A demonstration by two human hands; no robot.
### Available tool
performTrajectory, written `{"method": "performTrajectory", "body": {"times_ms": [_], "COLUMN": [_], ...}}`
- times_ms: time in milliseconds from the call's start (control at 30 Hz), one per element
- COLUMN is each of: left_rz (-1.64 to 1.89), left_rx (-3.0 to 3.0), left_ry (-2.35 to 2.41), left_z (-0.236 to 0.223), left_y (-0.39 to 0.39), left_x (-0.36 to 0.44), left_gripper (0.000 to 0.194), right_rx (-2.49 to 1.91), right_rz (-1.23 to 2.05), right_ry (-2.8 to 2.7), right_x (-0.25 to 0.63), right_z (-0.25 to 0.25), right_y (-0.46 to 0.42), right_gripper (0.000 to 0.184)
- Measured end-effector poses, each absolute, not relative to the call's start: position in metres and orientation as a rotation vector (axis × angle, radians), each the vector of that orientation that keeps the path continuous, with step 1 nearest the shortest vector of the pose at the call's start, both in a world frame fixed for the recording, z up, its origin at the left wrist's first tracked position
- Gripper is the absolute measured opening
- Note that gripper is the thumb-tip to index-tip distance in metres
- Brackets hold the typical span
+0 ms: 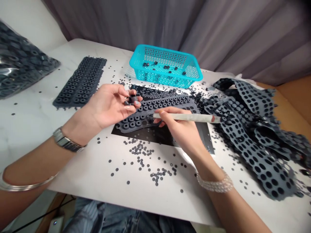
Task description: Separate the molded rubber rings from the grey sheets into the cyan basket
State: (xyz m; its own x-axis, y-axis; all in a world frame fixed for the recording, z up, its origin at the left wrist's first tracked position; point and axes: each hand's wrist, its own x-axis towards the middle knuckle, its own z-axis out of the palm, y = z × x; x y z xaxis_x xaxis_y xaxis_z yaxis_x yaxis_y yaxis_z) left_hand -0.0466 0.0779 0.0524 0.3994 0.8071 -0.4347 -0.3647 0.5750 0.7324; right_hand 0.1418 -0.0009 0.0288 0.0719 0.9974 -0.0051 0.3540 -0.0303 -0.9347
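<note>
My left hand point(110, 103) is turned palm up, with its curled fingers closed around a few small black rubber rings point(132, 99). In my right hand point(178, 126) is a pale stick-like tool point(189, 117), gripped like a pen. Its dark tip meets a grey rubber sheet point(155, 105) moulded with rows of rings, near the sheet's front edge. Part of that row shows dark round gaps where rings are absent. The sheet lies slightly askew on a black mat point(160, 137), and my right fingers hide some of it.
A turquoise basket point(166, 81) with several black rings stands behind. Another ring sheet point(81, 82) lies left, near a clear bag of rings point(23, 61). Punched-out sheets point(262, 155) are heaped right. Small dark discs point(139, 149) litter the white table point(97, 191).
</note>
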Motion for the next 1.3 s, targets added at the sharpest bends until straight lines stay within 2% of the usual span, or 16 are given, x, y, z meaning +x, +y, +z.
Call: {"method": "performTrajectory", "body": {"times_ms": [200, 467, 600, 733, 933, 1067, 1200, 1300], "left_rz": [0.778, 0.667, 0.554, 0.455, 0.454, 0.485, 0.794, 0.832], "left_rx": [0.578, 1.545, 2.077, 2.262, 2.281, 2.231, 1.598, 0.979], "left_ry": [0.829, 1.087, 1.162, 1.105, 1.215, 1.222, 1.107, 0.931], "left_z": [0.051, 0.043, 0.040, 0.031, 0.021, 0.038, 0.064, 0.068], "left_y": [0.078, 0.068, 0.066, 0.060, 0.049, 0.050, 0.064, 0.077], "left_x": [-0.042, -0.038, -0.038, -0.041, -0.039, -0.038, -0.047, -0.053], "left_gripper": [0.007, 0.026, 0.021, 0.019, 0.007, 0.009, 0.010, 0.011], "right_rx": [-1.485, -1.516, -1.536, -1.523, -1.562, -1.617, -1.588, -1.512], "right_rz": [1.013, 0.917, 0.828, 0.815, 0.790, 0.758, 0.874, 1.003], "right_ry": [-1.478, -1.587, -1.664, -1.681, -1.674, -1.684, -1.631, -1.461], "right_x": [0.137, 0.134, 0.131, 0.130, 0.125, 0.123, 0.125, 0.132], "right_z": [0.019, 0.016, 0.017, 0.019, 0.025, 0.028, 0.025, 0.024], "right_y": [0.004, 0.005, 0.006, 0.007, 0.008, 0.008, 0.009, 0.010], "right_gripper": [0.025, 0.029, 0.029, 0.027, 0.024, 0.024, 0.024, 0.024]}}
